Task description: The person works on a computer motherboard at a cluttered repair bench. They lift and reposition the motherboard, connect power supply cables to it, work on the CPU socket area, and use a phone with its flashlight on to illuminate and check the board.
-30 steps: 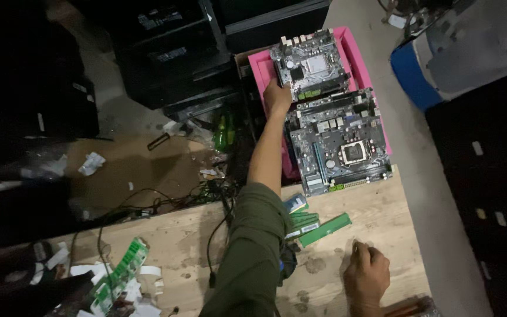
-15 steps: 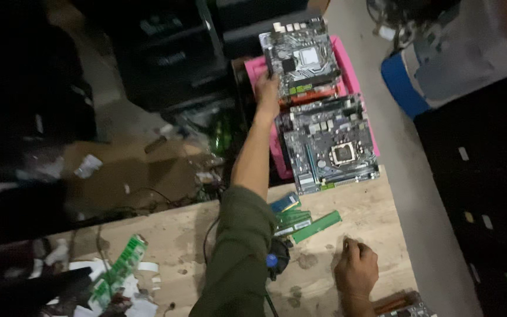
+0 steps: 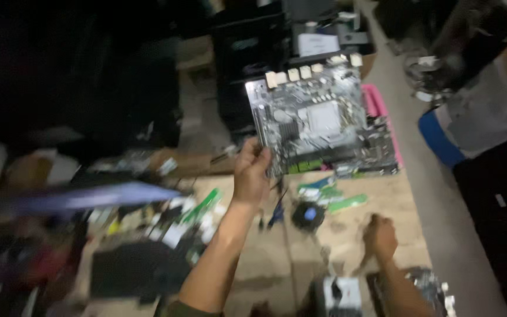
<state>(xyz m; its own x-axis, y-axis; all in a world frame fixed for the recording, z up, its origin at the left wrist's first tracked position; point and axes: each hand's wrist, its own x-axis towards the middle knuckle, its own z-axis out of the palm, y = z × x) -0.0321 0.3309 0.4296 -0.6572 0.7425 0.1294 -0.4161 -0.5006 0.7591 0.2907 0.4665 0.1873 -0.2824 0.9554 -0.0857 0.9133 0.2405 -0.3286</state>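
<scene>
Left hand [image 3: 252, 173] with fingers clamped on motherboard [image 3: 315, 123] edge, lifted clear above pink tray [image 3: 377, 103]; right hand [image 3: 381, 236] fisted on desk [image 3: 347, 229], grasp unclear; board not yet set down.

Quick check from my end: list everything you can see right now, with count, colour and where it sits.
motherboard: one, grey-green, lifted above the bench by its left edge
pink tray: one, pink, behind the board
memory sticks: several, green, on the wooden bench
small fan: one, black and blue, on the bench
computer cases: count unclear, black, far side
left hand: grips the motherboard
right hand: fist resting on the bench
</scene>
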